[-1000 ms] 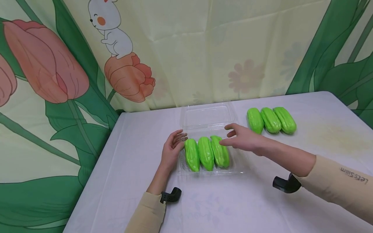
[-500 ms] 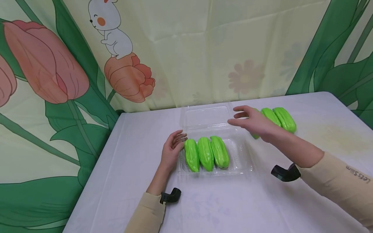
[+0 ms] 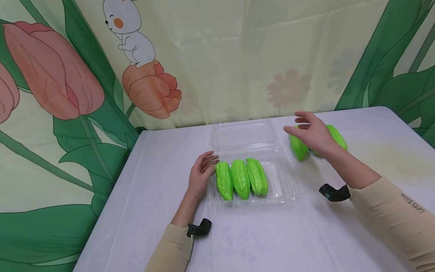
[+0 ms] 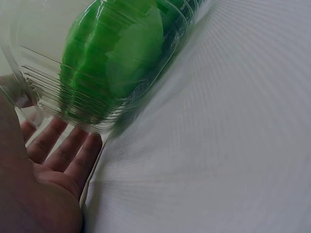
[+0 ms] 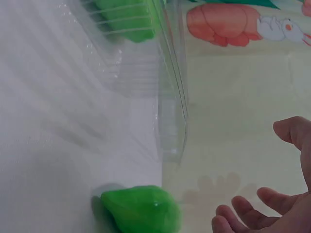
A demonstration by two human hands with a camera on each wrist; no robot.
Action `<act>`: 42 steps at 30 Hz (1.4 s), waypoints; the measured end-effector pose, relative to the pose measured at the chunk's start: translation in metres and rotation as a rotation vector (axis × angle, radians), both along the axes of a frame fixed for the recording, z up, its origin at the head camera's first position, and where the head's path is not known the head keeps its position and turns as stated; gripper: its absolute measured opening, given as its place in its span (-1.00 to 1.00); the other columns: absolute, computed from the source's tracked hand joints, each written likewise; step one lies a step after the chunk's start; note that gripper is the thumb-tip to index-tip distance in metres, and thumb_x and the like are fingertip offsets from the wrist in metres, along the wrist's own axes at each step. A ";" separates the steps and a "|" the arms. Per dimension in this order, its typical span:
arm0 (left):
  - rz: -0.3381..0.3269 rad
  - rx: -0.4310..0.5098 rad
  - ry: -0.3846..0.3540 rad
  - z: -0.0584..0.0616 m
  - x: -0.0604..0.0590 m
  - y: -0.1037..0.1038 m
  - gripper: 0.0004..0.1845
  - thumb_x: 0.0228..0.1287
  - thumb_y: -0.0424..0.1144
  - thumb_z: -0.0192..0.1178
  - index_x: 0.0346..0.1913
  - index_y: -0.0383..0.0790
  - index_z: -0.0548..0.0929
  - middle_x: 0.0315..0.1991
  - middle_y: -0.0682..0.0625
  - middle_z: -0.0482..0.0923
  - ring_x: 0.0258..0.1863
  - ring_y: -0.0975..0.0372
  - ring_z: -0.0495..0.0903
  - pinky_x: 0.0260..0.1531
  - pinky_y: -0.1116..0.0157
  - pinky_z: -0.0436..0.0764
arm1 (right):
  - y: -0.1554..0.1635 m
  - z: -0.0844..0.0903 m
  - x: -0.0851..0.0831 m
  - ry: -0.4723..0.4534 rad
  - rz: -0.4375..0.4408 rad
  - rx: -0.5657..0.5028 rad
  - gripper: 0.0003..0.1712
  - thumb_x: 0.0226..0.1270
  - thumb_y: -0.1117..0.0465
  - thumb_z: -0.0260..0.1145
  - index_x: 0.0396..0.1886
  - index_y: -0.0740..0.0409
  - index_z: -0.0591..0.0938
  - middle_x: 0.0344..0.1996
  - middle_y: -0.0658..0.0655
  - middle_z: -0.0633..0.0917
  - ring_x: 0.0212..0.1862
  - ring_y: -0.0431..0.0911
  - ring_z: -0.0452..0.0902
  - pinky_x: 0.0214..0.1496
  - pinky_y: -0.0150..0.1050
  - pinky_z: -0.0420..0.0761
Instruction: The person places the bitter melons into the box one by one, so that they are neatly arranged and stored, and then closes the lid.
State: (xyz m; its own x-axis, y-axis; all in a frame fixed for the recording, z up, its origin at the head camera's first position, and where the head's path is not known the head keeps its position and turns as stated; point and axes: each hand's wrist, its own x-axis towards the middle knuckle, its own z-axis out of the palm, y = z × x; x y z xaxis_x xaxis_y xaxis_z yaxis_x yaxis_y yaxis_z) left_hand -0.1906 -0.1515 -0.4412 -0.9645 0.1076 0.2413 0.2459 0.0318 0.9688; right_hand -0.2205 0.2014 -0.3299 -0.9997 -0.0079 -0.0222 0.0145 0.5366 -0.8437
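A clear plastic clamshell container (image 3: 283, 181) lies opened on the table, its lid (image 3: 242, 133) folded back. Three glossy green peppers stand side by side in its left part: left pepper (image 3: 224, 181), middle pepper (image 3: 240, 180), right pepper (image 3: 257, 177). My left hand (image 3: 200, 175) holds the container's left edge; the left wrist view has the thumb by the rim and the fingers under the wall. My right hand (image 3: 316, 134) hovers with spread, relaxed fingers over three more peppers, holding nothing. Of these, a left pepper (image 3: 300, 149) and a right pepper (image 3: 337, 136) show; the middle one is mostly hidden.
White cloth covers the table (image 3: 251, 238), whose back edge meets a printed curtain (image 3: 210, 68). Black wrist cameras sit at both cuffs: a left camera (image 3: 200, 227) and a right camera (image 3: 334, 192).
My right hand has withdrawn from the container and moved right and back, over the loose peppers. The left hand, container and peppers have stayed put.
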 end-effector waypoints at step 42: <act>-0.026 -0.026 -0.017 0.036 -0.012 0.005 -0.50 0.36 -0.58 -0.02 0.36 -0.54 0.36 0.23 -0.44 0.48 0.24 -0.20 0.50 0.14 0.31 0.54 | 0.134 -0.041 -0.005 -0.220 -0.052 0.105 0.10 0.47 -0.35 0.01 0.62 0.27 -0.18 0.51 0.57 -0.14 0.42 0.61 -0.21 0.09 0.68 0.06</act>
